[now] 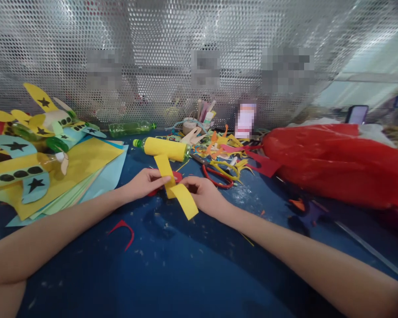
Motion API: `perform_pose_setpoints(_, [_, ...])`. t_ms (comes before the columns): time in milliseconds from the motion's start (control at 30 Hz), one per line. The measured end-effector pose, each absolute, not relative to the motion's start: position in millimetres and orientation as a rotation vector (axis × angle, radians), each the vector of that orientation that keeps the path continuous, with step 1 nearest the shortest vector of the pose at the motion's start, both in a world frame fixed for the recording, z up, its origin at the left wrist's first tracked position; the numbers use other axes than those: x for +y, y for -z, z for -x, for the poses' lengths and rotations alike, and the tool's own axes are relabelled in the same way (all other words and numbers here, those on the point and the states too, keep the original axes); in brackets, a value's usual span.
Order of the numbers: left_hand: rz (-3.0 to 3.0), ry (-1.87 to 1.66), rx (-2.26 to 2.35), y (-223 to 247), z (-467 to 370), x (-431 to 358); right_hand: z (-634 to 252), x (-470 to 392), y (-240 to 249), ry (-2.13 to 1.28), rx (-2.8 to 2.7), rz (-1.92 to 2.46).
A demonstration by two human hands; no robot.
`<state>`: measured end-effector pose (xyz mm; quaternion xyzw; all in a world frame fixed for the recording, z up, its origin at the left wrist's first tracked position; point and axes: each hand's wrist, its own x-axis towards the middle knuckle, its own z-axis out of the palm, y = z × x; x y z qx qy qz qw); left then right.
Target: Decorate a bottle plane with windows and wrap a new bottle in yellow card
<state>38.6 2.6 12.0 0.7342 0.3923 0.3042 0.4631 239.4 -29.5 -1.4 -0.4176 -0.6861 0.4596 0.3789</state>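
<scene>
My left hand pinches a yellow paper strip that stands up between thumb and fingers. Close beside it, my right hand has its fingers closed on a second length of yellow paper, which curls down toward me. Whether the two lengths are joined I cannot tell. Behind my fingers shows a red object, mostly covered. Just beyond lies a green-capped plastic bottle wrapped in yellow paper. Scissors with red handles rest to the right of it, a yellow-handled pair alongside.
Left are bottle airplanes with star cutouts, over stacked coloured paper. A bare green bottle lies at the back. Paper scraps and a phone are beyond the scissors. A red plastic bag fills the right.
</scene>
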Motion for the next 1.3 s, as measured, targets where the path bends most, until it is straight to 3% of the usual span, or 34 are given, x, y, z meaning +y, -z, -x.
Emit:
perform_pose_setpoints(133, [-1.841,-0.727,0.934,-12.3,-37.6,2.9,-241.6,-27.6,2.4,-0.891,-1.939,1.122])
perform_pose_setpoints(467, [-1.758,-0.738,0.869,-15.4,-35.2,1.8,-243.1,-24.1,8.7,-0.790,-1.958,1.161])
perform_pose_setpoints(800, [-1.787,-0.684,0.793,-8.5,-40.2,2.6,-245.3,-17.2,20.5,-1.089,-1.812,1.080])
perform_pose_setpoints(1300, [-1.704,-0.828,0.958,-10.5,-41.5,6.8,-242.3,-23.2,9.9,-1.018,-1.943,1.127])
